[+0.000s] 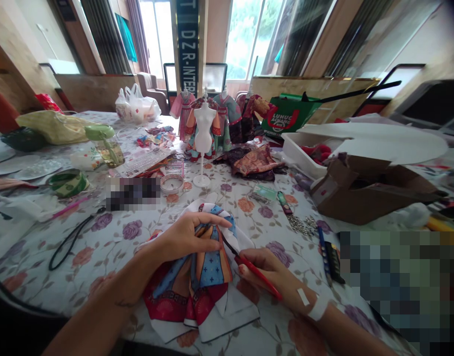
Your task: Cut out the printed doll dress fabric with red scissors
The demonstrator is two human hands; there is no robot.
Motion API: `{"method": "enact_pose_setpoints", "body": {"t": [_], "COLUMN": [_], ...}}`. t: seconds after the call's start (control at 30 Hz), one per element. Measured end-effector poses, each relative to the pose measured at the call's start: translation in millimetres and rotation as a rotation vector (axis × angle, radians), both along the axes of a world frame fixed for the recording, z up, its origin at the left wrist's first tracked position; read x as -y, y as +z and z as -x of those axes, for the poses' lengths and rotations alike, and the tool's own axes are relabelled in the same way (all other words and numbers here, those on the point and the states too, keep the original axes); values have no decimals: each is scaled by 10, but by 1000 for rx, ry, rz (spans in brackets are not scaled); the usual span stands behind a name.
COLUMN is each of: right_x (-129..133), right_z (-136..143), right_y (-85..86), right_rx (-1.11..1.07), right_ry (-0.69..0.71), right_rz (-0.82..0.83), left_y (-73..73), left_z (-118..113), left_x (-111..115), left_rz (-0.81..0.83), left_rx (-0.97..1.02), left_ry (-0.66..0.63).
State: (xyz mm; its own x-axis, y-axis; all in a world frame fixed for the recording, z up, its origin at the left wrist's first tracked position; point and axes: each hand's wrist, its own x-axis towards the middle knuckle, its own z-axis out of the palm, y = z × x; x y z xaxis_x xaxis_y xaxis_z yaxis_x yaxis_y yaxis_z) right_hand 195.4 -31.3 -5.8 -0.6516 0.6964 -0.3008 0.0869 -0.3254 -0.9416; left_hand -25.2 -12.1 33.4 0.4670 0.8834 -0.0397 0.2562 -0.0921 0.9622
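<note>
A patterned cloth in blue, orange and red with white edges (211, 269) lies bunched on the flowered tablecloth. My left hand (191, 235) rests over its upper part, with thumb and fingers closed around a fold. In my right hand (262, 264) are red-handled scissors (262, 279), their dark blades pointing up and left at the cloth, close to my left fingertips. White tape is stuck on my right wrist. Beyond the cloth stands a small white mannequin (205, 129), with several small dressed figures behind it.
At the right are an open cardboard box (360, 198), a white tray (304, 158), a blue pen (324, 252) and metal bits (303, 225). A tape roll (172, 184), green tape (68, 183) and a black strap (73, 240) lie left. Dark fabric (254, 160) sits farther back.
</note>
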Motion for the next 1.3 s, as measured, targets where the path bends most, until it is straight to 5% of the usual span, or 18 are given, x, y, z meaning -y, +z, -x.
{"method": "enact_pose_setpoints", "body": {"t": [1.3], "right_x": [9], "right_z": [11], "right_y": [60], "right_rx": [34], "right_ry": [-4], "right_rz": [-31], "left_y": [32], "left_z": [-5], "left_x": [10], "left_rz": [27], "left_rx": [-14], "left_ry": [-38]}}
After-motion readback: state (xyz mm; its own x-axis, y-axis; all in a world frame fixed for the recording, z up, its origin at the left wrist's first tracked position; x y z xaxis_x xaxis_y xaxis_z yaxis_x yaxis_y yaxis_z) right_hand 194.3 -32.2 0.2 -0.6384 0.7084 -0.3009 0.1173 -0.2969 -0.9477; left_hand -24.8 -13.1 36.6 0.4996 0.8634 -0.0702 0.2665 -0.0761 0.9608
